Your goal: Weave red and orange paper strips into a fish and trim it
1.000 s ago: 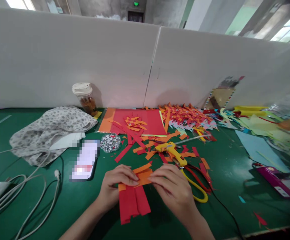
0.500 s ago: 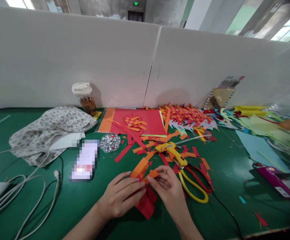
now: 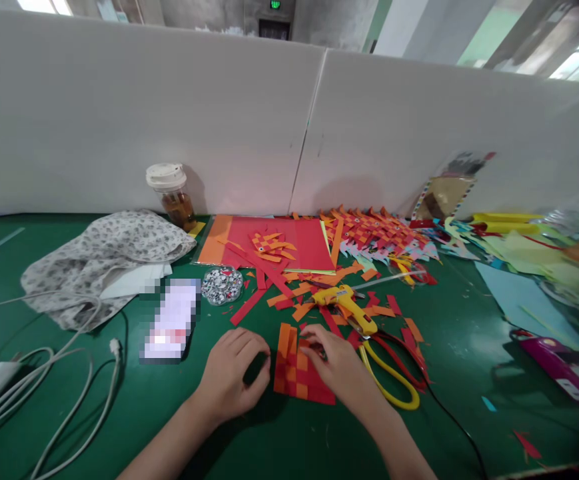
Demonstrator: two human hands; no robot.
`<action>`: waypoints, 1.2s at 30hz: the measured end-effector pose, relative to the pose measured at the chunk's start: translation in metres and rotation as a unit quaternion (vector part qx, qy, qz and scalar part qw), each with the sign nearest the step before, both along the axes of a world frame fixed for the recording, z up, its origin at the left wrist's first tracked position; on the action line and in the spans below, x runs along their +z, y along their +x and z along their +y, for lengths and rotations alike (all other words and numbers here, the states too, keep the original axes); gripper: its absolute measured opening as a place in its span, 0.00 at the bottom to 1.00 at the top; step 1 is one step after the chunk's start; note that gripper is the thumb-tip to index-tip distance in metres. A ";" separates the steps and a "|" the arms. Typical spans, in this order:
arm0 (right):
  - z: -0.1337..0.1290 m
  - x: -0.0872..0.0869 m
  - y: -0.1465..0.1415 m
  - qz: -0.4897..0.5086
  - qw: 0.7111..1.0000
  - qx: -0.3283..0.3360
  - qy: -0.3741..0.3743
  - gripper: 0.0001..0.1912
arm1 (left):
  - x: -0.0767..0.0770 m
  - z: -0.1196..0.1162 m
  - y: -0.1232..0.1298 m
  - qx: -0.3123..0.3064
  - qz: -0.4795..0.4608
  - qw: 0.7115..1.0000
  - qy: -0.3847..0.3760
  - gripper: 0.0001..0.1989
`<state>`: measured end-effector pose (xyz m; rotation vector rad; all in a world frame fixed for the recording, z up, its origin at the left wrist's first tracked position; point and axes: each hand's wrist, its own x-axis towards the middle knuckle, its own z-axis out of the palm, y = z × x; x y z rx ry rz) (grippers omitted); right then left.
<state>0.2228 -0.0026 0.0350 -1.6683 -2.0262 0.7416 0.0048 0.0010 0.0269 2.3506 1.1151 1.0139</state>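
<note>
A woven paper piece [image 3: 290, 373] of red and orange strips lies flat on the green table before me. My left hand [image 3: 233, 373] is just left of it, loosely curved, with a gap between thumb and fingers and nothing visible inside. Over the woven paper's right side rests my right hand [image 3: 336, 363], fingers bent and apart from the thumb, apparently touching the paper; part of the strips is hidden beneath it. Close by on the right are a yellow glue gun [image 3: 348, 308] and scissors with a yellow and red handle [image 3: 394, 390].
Loose red and orange strips [image 3: 249, 303] lie beyond my hands, near a bag of googly eyes [image 3: 222, 285]. Finished woven paper fish [image 3: 369, 230] are piled at the back. A phone [image 3: 173, 320], cables [image 3: 84, 393], lidded cup [image 3: 172, 197] and purple tool [image 3: 552, 360] surround the workspace.
The woven paper was held between both hands and now lies flat, turned more upright. My left hand has let go and moved left; my right hand stays over the paper's right side.
</note>
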 end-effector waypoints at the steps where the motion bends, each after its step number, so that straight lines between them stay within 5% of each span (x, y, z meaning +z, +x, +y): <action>1: -0.001 -0.003 -0.001 -0.002 1.000 0.000 0.007 0.08 | -0.003 0.001 0.002 0.015 0.028 0.999 -0.014 0.03; 6: -0.008 -0.009 -0.002 0.034 0.993 0.012 0.109 0.06 | -0.008 0.002 0.007 0.068 0.066 0.992 -0.089 0.08; 12: -0.018 -0.007 -0.001 0.088 0.973 0.036 0.210 0.08 | 0.000 0.003 0.008 0.064 -0.023 0.969 -0.237 0.13; 15: -0.019 -0.001 -0.004 0.100 0.980 0.025 0.173 0.06 | -0.002 0.003 0.010 0.048 -0.097 0.940 -0.323 0.12; 18: -0.016 0.006 -0.008 0.132 0.985 -0.037 0.104 0.15 | -0.006 0.003 0.012 0.032 -0.158 0.909 -0.384 0.13; 24: -0.003 0.010 -0.017 0.206 0.973 -0.099 -0.023 0.24 | -0.009 0.001 0.014 0.018 -0.190 0.890 -0.415 0.11; 36: -0.001 0.008 -0.021 0.265 0.958 -0.105 -0.042 0.20 | -0.008 0.000 0.016 0.018 -0.194 0.874 -0.445 0.12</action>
